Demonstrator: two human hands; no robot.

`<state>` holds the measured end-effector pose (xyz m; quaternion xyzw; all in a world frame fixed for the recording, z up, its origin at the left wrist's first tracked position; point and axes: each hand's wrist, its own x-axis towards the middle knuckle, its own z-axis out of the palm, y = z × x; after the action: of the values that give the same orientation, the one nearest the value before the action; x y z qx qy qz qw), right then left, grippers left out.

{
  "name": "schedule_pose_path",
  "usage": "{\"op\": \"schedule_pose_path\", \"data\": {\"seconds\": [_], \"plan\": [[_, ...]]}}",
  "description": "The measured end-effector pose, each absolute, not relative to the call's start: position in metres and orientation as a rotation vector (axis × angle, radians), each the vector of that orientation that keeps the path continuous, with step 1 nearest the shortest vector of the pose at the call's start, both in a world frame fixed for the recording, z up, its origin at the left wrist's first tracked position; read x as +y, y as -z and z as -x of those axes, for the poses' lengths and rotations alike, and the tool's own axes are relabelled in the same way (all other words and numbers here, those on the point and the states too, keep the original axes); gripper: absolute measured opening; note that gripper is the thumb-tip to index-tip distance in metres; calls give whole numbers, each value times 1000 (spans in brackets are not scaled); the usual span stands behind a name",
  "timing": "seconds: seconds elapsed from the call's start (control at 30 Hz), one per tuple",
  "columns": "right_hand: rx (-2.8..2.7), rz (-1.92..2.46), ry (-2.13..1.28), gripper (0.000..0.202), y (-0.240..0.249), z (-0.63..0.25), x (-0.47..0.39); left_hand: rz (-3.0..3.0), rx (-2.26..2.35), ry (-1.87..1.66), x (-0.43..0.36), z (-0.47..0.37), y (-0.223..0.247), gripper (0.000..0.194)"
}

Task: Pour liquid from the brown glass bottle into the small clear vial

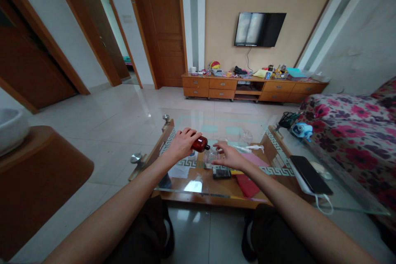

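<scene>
Left grip [182, 142] is wrapping around a brown bottle [200, 144], holding it tipped on its side with the dark neck pointing right, above the glass table [340, 198]. I am seeing the neck sitting just over a small clear container [210, 155] standing on the table. Right grip [228, 156] is resting palm down just beside that container, fingers [220, 146] loosely spread; I cannot tell whether they are touching it or closing on anything.

Both forearms are reaching forward from the bottom edge. Under the right hand I am noting a dark calculator [221, 173], with red paper [247, 185] and pink paper [258, 159] beside it, seemingly below the glass. A white dispenser [252, 148] is lying behind the hand. A black phone [310, 174] is lying on the table well to the right, near a floral sofa [355, 132]. A wall television [259, 29] is hanging above a low cabinet [247, 86] at the far wall.
</scene>
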<state>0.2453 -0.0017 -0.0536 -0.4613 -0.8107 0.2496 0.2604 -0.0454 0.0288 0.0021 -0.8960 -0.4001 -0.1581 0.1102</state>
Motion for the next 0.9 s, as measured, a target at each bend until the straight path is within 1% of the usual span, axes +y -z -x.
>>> {"op": "schedule_pose_path", "data": {"seconds": [0.9], "plan": [[-2190,1247,-699,83,57,-247,-1,2688,-1238,520,30,49,8,81]]}}
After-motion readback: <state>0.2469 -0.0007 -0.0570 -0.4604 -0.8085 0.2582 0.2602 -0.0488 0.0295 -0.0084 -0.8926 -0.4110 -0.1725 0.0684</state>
